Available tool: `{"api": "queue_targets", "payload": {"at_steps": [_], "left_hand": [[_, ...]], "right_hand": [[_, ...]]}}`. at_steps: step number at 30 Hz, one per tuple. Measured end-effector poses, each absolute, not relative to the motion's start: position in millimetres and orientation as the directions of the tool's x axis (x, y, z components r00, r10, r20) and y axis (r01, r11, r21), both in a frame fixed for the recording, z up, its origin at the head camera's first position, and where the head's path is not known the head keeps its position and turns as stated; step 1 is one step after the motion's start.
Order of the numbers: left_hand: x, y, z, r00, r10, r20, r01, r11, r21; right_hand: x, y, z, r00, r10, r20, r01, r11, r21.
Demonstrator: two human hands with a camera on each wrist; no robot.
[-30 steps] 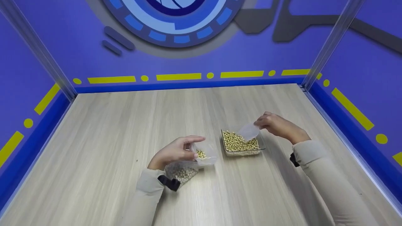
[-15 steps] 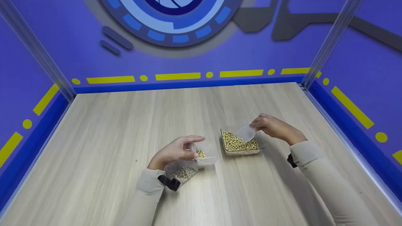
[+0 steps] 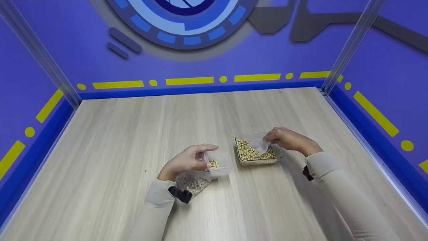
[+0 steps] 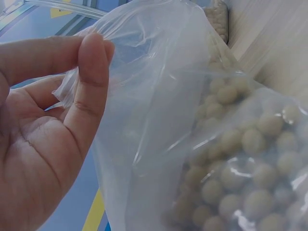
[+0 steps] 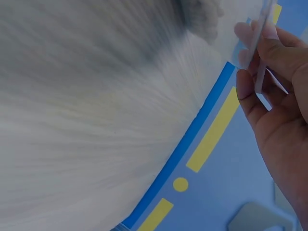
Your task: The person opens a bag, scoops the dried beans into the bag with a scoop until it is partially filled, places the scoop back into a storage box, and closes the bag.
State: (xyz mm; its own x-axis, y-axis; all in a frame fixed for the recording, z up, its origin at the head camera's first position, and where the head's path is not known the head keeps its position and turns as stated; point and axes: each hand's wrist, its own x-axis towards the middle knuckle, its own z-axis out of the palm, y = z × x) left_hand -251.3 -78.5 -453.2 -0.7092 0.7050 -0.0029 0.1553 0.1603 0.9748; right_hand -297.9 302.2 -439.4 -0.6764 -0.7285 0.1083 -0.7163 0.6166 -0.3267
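My left hand point(image 3: 187, 162) pinches the mouth of a clear plastic bag point(image 3: 220, 171). In the left wrist view, thumb and finger meet at the plastic edge, and soybeans point(image 4: 255, 168) fill the bag's lower part. To its right stands a rectangular glass container point(image 3: 259, 163) of soybeans point(image 3: 245, 154). My right hand point(image 3: 290, 140) comes in over the container's right side, gripping a translucent plastic scoop point(image 3: 258, 145). The scoop's tip dips into the beans. In the right wrist view its flat handle point(image 5: 262, 41) sits between thumb and fingers.
The container and bag rest on a light wood-grain table point(image 3: 127, 134). A blue-purple wall point(image 3: 187, 70) with yellow marks rises behind it. Metal corner posts point(image 3: 351, 43) and side panels bound the left and right.
My right hand has moved left and slightly toward me, bringing the scoop further across and into the beans. My left hand and the bag stay where they were.
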Motion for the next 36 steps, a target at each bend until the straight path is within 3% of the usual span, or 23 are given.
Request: {"api": "queue_targets", "payload": {"at_steps": [5,20,36], "left_hand": [[-251.4,-79.4,-453.7,-0.711,0.703,0.0,0.163,0.166,0.973],[-250.6,-79.2,-453.7,-0.722,0.692,-0.001,0.164,0.173,0.971],[-252.1,-79.3,-453.9,-0.72,0.694,0.01,0.182,0.175,0.968]], "right_hand": [[-298.6,301.7,-443.3,-0.69,-0.72,0.071,-0.688,0.622,-0.374],[-300.7,309.3,-450.1,-0.692,-0.703,0.165,-0.687,0.572,-0.448],[-300.6,313.7,-452.0,-0.756,-0.635,0.16,-0.616,0.607,-0.502]]}}
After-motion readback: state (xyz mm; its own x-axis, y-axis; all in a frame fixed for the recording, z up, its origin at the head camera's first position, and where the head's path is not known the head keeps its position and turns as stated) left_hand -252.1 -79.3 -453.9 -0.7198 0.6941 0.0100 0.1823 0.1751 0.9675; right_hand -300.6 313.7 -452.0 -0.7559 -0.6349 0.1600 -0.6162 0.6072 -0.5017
